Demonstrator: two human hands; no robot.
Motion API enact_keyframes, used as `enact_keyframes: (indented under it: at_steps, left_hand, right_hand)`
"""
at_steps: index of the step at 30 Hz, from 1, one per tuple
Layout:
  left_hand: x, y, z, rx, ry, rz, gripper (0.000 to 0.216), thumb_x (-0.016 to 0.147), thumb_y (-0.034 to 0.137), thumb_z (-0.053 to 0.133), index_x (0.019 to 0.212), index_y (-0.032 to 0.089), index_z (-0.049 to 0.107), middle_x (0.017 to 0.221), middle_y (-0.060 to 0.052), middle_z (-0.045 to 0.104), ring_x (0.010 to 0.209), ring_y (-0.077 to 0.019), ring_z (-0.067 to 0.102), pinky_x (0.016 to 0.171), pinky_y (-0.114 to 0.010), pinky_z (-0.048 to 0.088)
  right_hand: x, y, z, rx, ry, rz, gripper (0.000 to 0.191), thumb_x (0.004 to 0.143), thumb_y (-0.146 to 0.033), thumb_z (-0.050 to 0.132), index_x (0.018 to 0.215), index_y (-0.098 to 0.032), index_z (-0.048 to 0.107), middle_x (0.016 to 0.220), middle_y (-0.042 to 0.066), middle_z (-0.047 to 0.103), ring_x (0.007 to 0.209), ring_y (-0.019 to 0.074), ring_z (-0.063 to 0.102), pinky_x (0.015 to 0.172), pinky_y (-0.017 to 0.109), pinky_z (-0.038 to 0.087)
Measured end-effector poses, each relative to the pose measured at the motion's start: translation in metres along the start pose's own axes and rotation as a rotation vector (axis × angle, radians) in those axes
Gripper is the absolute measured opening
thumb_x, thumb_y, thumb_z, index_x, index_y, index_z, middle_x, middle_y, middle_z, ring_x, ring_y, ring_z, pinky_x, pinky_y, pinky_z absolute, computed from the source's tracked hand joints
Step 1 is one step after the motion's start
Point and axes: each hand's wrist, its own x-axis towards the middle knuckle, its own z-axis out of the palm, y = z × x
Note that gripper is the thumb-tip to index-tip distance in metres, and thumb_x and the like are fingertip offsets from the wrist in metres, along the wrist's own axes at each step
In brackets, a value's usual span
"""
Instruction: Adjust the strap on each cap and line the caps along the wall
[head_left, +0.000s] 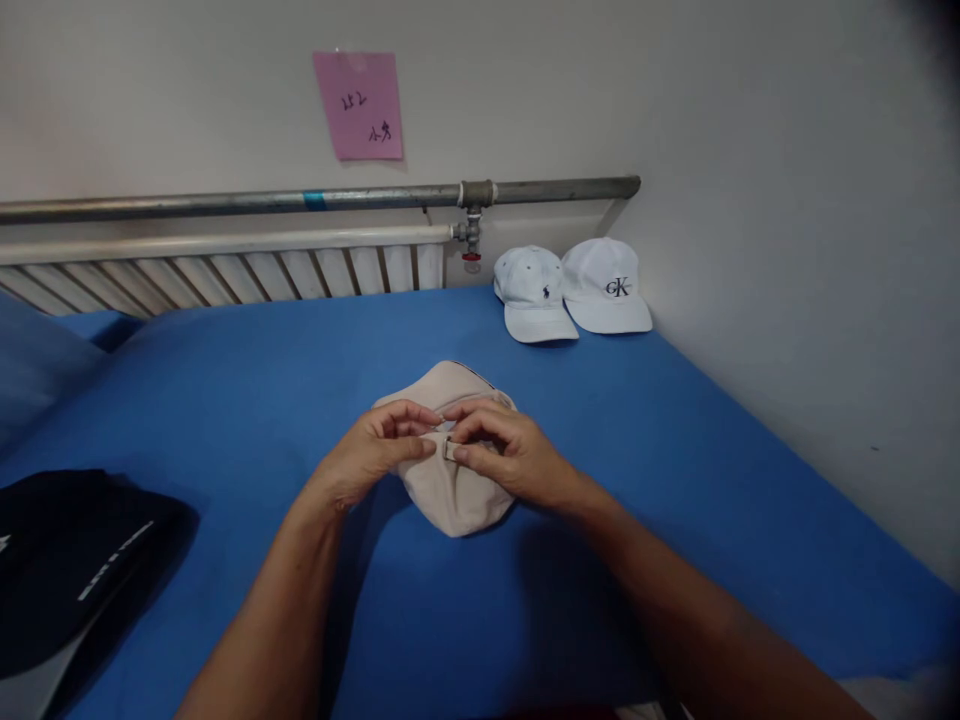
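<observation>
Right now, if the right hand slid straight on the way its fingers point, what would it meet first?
Probably the left hand: the right hand points across the beige cap toward it, fingertips nearly touching.

The baseball cap [454, 480] is plain beige and lies on a solid blue bed sheet [675, 480]. Behind the beige cap, two white caps: one [531, 290] with a small dark emblem, one [606, 285] with black letters. Left of it, a black cap [67, 550] with white lettering. Above, a pink note [360, 105] with dark handwriting.

Left grip [373, 455], right grip [512, 455] (beige cap [452, 497])
</observation>
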Motion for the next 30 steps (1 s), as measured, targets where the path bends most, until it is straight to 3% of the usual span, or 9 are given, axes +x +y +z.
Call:
enact_keyframes:
  at_steps: [11, 18, 26, 30]
  left_hand:
    - [0.002, -0.001, 0.002, -0.005, -0.035, 0.014, 0.025, 0.065, 0.014, 0.079, 0.087, 0.017, 0.067, 0.071, 0.002, 0.066, 0.062, -0.0064, 0.059, 0.061, -0.017, 0.045]
    - [0.003, -0.005, 0.002, -0.054, -0.01, 0.057, 0.026, 0.063, 0.015, 0.082, 0.084, 0.017, 0.066, 0.071, 0.002, 0.067, 0.061, -0.0073, 0.059, 0.06, -0.018, 0.046]
    - [0.004, -0.006, 0.002, -0.042, -0.033, 0.01, 0.024, 0.066, 0.016, 0.079, 0.086, 0.017, 0.067, 0.07, 0.002, 0.066, 0.058, -0.0069, 0.058, 0.057, -0.018, 0.044]
    - [0.004, -0.006, 0.0, -0.048, -0.021, 0.018, 0.028, 0.066, 0.017, 0.079, 0.091, 0.017, 0.066, 0.074, 0.0, 0.067, 0.061, -0.0091, 0.061, 0.059, -0.02, 0.045]
  right_hand:
    - [0.002, -0.006, 0.004, -0.037, 0.035, 0.058, 0.011, 0.076, -0.011, 0.063, 0.07, -0.019, 0.061, 0.085, 0.002, 0.064, 0.085, 0.0162, 0.061, 0.079, 0.033, 0.046]
    - [0.002, -0.017, 0.009, -0.182, 0.076, 0.054, 0.02, 0.072, -0.002, 0.055, 0.062, -0.018, 0.05, 0.068, -0.002, 0.052, 0.064, 0.0109, 0.048, 0.063, 0.026, 0.04]
    - [0.0, -0.009, 0.013, -0.115, 0.107, 0.095, 0.017, 0.075, -0.005, 0.057, 0.067, -0.019, 0.052, 0.072, -0.001, 0.056, 0.07, 0.0122, 0.052, 0.067, 0.027, 0.042]
    - [0.001, -0.008, 0.01, -0.006, 0.08, 0.203, 0.012, 0.077, -0.008, 0.057, 0.076, -0.02, 0.056, 0.075, -0.002, 0.059, 0.07, 0.0118, 0.054, 0.064, 0.025, 0.043]
